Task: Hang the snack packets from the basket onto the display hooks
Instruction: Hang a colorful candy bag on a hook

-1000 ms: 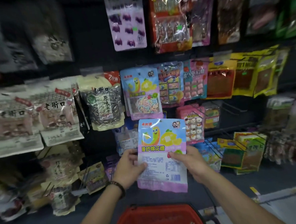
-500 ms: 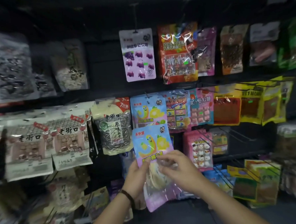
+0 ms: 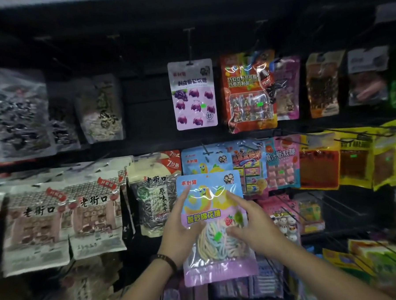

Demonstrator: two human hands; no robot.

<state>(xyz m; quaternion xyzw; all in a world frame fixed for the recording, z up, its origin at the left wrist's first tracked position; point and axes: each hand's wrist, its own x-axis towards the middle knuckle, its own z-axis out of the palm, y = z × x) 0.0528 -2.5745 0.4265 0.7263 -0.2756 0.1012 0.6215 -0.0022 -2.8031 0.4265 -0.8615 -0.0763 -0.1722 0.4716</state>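
Observation:
I hold a blue and lilac candy packet (image 3: pixel 213 220) upright, its printed front facing me, before the middle row of the display. My left hand (image 3: pixel 181 228) grips its left edge, and my right hand (image 3: pixel 250 225) grips its right side with the index finger stretched across the front. The packet's top edge sits just below a matching blue packet (image 3: pixel 204 161) that hangs on a black hook (image 3: pixel 206 149). The basket is out of view.
Black pegboard wall full of hanging snack packets: a lilac grape candy packet (image 3: pixel 193 95) and a red candy packet (image 3: pixel 249 89) above, seed bags (image 3: pixel 153 193) and white bags (image 3: pixel 92 215) to the left, yellow packets (image 3: pixel 353 157) to the right. Bare wire hooks (image 3: pixel 333 202) stick out at lower right.
The packet was turned from back to front and lifted from above the basket up to the middle row. My view tilted upward, so the red basket dropped out of sight.

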